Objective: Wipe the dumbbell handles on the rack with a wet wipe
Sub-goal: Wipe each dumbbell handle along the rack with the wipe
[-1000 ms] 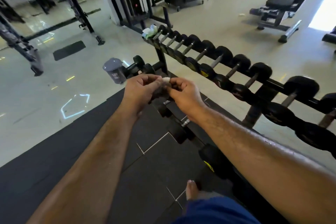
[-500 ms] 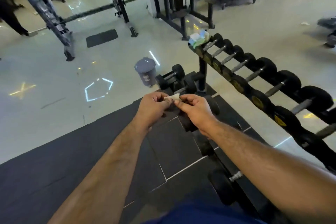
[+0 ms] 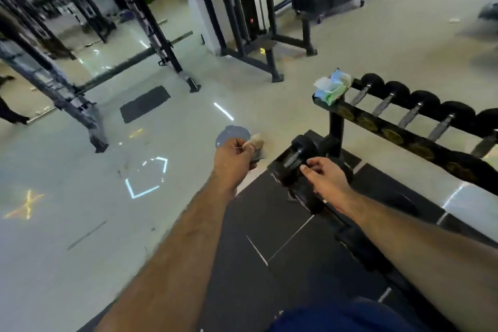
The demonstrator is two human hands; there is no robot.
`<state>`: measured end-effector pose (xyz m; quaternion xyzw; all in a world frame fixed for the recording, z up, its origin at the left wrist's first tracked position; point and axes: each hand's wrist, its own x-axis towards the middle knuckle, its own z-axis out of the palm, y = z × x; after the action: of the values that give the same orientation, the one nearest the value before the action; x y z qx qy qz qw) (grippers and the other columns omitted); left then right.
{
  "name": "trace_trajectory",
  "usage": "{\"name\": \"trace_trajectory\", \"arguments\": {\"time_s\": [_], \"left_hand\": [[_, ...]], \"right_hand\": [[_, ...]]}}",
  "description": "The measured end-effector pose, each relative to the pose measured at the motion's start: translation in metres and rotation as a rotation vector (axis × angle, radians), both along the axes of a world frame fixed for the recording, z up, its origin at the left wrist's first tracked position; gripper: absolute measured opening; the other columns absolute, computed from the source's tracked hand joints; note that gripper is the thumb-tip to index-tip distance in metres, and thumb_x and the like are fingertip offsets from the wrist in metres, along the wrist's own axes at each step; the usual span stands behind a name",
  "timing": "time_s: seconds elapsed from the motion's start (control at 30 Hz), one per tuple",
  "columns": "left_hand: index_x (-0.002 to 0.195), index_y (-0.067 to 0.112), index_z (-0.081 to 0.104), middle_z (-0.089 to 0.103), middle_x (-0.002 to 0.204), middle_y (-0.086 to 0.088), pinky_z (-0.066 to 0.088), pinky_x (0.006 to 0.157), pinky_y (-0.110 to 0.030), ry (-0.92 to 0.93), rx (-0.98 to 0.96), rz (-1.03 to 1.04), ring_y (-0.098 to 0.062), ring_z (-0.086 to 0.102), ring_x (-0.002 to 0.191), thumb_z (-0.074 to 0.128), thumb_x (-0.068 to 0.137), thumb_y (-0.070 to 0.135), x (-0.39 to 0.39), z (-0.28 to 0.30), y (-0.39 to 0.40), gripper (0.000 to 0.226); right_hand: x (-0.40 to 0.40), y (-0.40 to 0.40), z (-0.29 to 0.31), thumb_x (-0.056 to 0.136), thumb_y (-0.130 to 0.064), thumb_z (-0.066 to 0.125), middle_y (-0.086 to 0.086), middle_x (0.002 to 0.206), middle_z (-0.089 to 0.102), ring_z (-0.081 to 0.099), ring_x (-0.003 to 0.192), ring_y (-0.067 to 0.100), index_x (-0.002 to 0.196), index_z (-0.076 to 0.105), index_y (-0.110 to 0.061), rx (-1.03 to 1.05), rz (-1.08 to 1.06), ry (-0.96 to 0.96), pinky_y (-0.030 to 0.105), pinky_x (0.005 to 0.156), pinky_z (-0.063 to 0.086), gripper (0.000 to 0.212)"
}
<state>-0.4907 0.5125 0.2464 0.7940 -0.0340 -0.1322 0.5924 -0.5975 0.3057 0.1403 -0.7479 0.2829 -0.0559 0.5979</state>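
Hands have split since half a second ago. The left hand [image 3: 234,158] now holds the crumpled wipe [image 3: 256,143] alone, pinched at its fingertips, out over the grey bin [image 3: 229,134] just beyond the knuckles. I read this as a discard. The right hand [image 3: 324,176] has let go, loosely curled and holding nothing, over the low dumbbell [image 3: 296,155]. The wipe pack [image 3: 332,86] sits further ahead on the rack [image 3: 398,131] end, so a fresh wipe looks next.

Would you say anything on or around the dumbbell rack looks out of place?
Yes: a crumpled wipes pack is perched on the rack's top end beside the dumbbells, and a scrap lies on the floor farther back.
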Motion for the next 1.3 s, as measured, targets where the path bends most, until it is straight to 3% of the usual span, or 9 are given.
{"name": "trace_trajectory", "arguments": {"time_s": [0.17, 0.33, 0.47, 0.6, 0.7, 0.8, 1.0, 1.13, 1.3], "left_hand": [[0.1, 0.007, 0.073, 0.077, 0.093, -0.016, 0.063, 0.079, -0.061, 0.001, 0.166, -0.155, -0.035, 0.077, 0.087, 0.069, 0.101, 0.026, 0.118, -0.008, -0.011, 0.02], [0.111, 0.007, 0.072, 0.077, 0.097, -0.014, 0.066, 0.076, -0.036, 0.07, 0.231, -0.322, -0.024, 0.074, 0.084, 0.067, 0.103, 0.026, 0.203, -0.061, -0.057, 0.022], [0.099, 0.021, 0.078, 0.08, 0.094, -0.01, 0.062, 0.085, -0.052, 0.123, 0.341, -0.448, -0.036, 0.076, 0.094, 0.076, 0.084, 0.057, 0.256, -0.126, -0.095, 0.039], [0.107, 0.035, 0.081, 0.081, 0.095, 0.005, 0.063, 0.088, -0.052, 0.097, 0.451, -0.593, -0.017, 0.078, 0.095, 0.075, 0.086, 0.058, 0.3, -0.21, -0.123, 0.032], [0.111, 0.028, 0.081, 0.08, 0.097, 0.013, 0.062, 0.09, -0.036, 0.008, 0.54, -0.655, -0.006, 0.075, 0.092, 0.075, 0.093, 0.036, 0.322, -0.263, -0.144, 0.02], [0.109, 0.024, 0.081, 0.078, 0.095, 0.011, 0.059, 0.083, -0.029, -0.017, 0.61, -0.681, -0.006, 0.072, 0.088, 0.076, 0.092, 0.045, 0.342, -0.315, -0.166, 0.028], [0.121, 0.023, 0.078, 0.079, 0.107, 0.001, 0.046, 0.074, -0.016, -0.182, 0.673, -0.802, -0.011, 0.069, 0.091, 0.066, 0.102, 0.036, 0.378, -0.407, -0.211, 0.026], [0.12, 0.025, 0.075, 0.078, 0.105, -0.007, 0.052, 0.079, -0.036, -0.439, 0.711, -1.015, -0.034, 0.071, 0.096, 0.06, 0.097, 0.02, 0.393, -0.447, -0.233, 0.028], [0.109, 0.018, 0.076, 0.075, 0.097, -0.012, 0.053, 0.071, -0.043, -0.574, 0.654, -1.187, -0.039, 0.07, 0.089, 0.061, 0.094, 0.019, 0.397, -0.461, -0.236, 0.022]], "right_hand": [[0.075, -0.001, -0.047, 0.096, -0.054, 0.075, -0.011, 0.105, 0.072, 0.07, 0.105, 0.018, 0.126, 0.067, -0.027, -0.1, -0.089, 0.142, 0.043, 0.098, 0.058, 0.041], [0.13, -0.02, -0.113, 0.1, -0.057, 0.068, 0.002, 0.128, 0.066, 0.064, 0.118, 0.023, 0.141, 0.063, -0.019, -0.2, -0.082, 0.347, 0.035, 0.094, 0.051, 0.056], [0.174, -0.037, -0.183, 0.1, -0.059, 0.066, 0.009, 0.142, 0.058, 0.057, 0.129, 0.031, 0.139, 0.062, -0.02, -0.184, -0.135, 0.537, 0.04, 0.105, 0.049, 0.056], [0.204, -0.049, -0.249, 0.097, -0.066, 0.064, 0.013, 0.148, 0.055, 0.052, 0.136, 0.034, 0.147, 0.055, -0.016, -0.22, -0.267, 0.753, 0.046, 0.111, 0.048, 0.071], [0.224, -0.058, -0.29, 0.095, -0.075, 0.056, 0.018, 0.16, 0.045, 0.037, 0.151, 0.039, 0.159, 0.041, -0.011, -0.25, -0.353, 0.93, 0.053, 0.122, 0.038, 0.091], [0.239, -0.064, -0.327, 0.093, -0.087, 0.04, 0.021, 0.173, 0.025, 0.01, 0.163, 0.041, 0.168, 0.022, -0.012, -0.22, -0.347, 1.082, 0.062, 0.129, 0.012, 0.107], [0.258, -0.05, -0.36, 0.083, -0.095, 0.045, 0.018, 0.178, 0.009, 0.007, 0.165, 0.034, 0.169, 0.002, -0.008, -0.298, -0.523, 1.027, 0.06, 0.131, 0.019, 0.129], [0.268, -0.048, -0.366, 0.075, -0.103, 0.039, 0.012, 0.179, -0.008, -0.003, 0.166, 0.031, 0.171, -0.004, -0.014, -0.382, -0.406, 1.023, 0.066, 0.128, 0.014, 0.137], [0.256, -0.049, -0.363, 0.071, -0.108, 0.024, 0.009, 0.178, -0.02, -0.014, 0.165, 0.03, 0.17, -0.009, -0.013, -0.385, -0.253, 1.09, 0.072, 0.128, 0.003, 0.141]]}}
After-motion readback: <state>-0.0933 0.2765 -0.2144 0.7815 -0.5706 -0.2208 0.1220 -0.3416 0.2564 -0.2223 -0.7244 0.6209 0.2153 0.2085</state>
